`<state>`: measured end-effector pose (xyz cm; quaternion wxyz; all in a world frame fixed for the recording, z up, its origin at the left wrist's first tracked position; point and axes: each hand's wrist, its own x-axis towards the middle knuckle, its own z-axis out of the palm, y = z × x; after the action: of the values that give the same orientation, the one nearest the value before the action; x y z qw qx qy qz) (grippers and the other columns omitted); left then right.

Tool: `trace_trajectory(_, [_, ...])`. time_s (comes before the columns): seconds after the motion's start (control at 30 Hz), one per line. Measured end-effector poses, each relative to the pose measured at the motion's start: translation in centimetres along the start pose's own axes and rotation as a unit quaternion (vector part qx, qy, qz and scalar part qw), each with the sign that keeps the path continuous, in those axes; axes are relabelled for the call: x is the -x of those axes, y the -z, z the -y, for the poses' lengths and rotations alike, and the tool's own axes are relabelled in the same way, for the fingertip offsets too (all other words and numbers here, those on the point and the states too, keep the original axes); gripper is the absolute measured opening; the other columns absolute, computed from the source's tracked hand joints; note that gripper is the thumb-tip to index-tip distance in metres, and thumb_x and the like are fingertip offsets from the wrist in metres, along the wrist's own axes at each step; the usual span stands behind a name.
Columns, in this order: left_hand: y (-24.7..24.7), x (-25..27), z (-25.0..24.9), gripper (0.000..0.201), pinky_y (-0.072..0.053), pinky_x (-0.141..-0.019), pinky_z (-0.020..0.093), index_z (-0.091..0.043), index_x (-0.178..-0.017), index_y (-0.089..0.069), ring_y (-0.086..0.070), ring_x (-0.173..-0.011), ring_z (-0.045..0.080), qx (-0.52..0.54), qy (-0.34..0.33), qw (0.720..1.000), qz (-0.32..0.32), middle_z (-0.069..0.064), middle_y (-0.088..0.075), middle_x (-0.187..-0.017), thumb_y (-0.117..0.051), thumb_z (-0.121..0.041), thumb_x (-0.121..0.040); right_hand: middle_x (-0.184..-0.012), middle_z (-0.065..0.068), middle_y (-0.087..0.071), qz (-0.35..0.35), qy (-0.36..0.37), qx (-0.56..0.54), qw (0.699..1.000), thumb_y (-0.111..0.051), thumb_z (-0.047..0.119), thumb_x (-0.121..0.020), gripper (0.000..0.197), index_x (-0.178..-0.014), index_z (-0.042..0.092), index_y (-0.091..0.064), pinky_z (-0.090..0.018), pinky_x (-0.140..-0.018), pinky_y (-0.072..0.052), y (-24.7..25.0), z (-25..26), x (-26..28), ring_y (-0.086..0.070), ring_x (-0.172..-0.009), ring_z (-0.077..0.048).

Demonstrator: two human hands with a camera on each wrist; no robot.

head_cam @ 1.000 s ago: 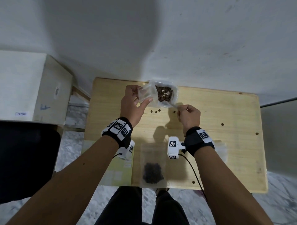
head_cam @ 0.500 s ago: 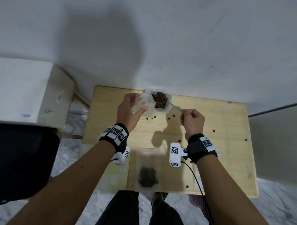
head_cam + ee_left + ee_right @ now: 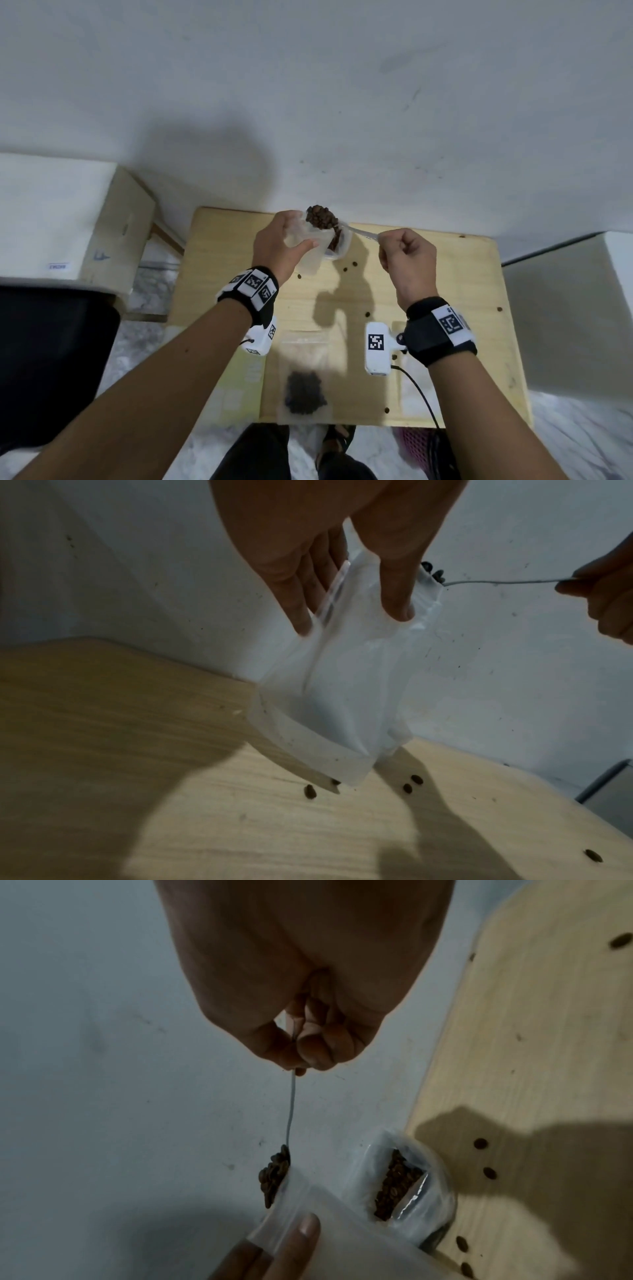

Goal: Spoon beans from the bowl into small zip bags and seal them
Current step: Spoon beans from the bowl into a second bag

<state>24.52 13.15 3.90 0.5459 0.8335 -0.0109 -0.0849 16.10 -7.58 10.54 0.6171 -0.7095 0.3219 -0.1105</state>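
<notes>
zip bag point(image 3: 346, 674) raised just beside bowl point(image 3: 343, 244), thin, limp, slippery; best held at mouth | left hand point(image 3: 278, 242) pinches its mouth apart | spoon point(image 3: 321, 217) heaped with beans above bowl, at bag mouth, handle clamped in right hand point(image 3: 407, 261) | spill risk: loose beans

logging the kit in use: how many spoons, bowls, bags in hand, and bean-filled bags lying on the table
thin silvery spoon: 1
clear plastic bowl of brown beans: 1
empty clear zip bag in left hand: 1
bean-filled clear zip bag on wooden table: 1
total: 4
</notes>
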Motion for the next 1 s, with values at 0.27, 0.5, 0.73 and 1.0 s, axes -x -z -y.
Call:
trace_trajectory(0.27, [-0.5,0.0,0.2,0.055,-0.056,-0.099,0.036,-0.025,-0.119,-0.066,-0.064,-0.099,0.006,0.007,0.002,1.000,0.002,-0.020,-0.066,-0.101,-0.095,-0.029,-0.072,-0.068,0.002,-0.063,0.014,0.197,0.144,0.970,-0.067,0.015,-0.097,0.013,-0.084,0.016,-0.066,-0.019,-0.059,-0.044,-0.2,-0.6,1.0,-0.053,-0.059,-0.009])
trace_trajectory(0.5, [0.1,0.3,0.2,0.055,-0.055,-0.099,0.029,-0.023,-0.119,-0.064,-0.065,-0.101,0.005,0.041,0.021,0.999,-0.021,-0.015,-0.068,-0.108,-0.095,-0.025,-0.073,-0.075,-0.006,-0.066,-0.034,0.213,0.094,0.972,-0.065,0.013,-0.099,0.009,-0.089,0.012,-0.067,-0.027,-0.064,-0.049,0.1,-0.7,0.7,-0.059,-0.068,-0.020])
trace_trajectory(0.73, [1.9,-0.7,1.1,0.056,-0.058,-0.097,0.035,-0.024,-0.118,-0.060,-0.069,-0.105,0.016,0.046,0.006,0.998,-0.046,-0.004,-0.073,-0.114,-0.095,-0.025,-0.074,-0.069,0.001,-0.064,-0.096,0.130,0.135,0.978,-0.063,0.015,-0.096,0.011,-0.085,0.015,-0.066,-0.019,-0.058,-0.044,0.2,-4.1,-1.4,-0.052,-0.058,-0.006])
trace_trajectory(1.0, [1.8,-1.1,2.2,0.055,-0.055,-0.103,0.030,-0.022,-0.119,-0.057,-0.068,-0.110,0.010,0.052,0.011,0.998,-0.023,-0.010,-0.071,-0.114,-0.092,-0.021,-0.077,-0.056,0.003,-0.052,-0.085,0.145,0.266,0.949,-0.056,0.007,-0.095,0.012,-0.083,0.009,-0.056,-0.025,-0.048,-0.032,-2.0,-8.1,-1.9,-0.047,-0.050,-0.020])
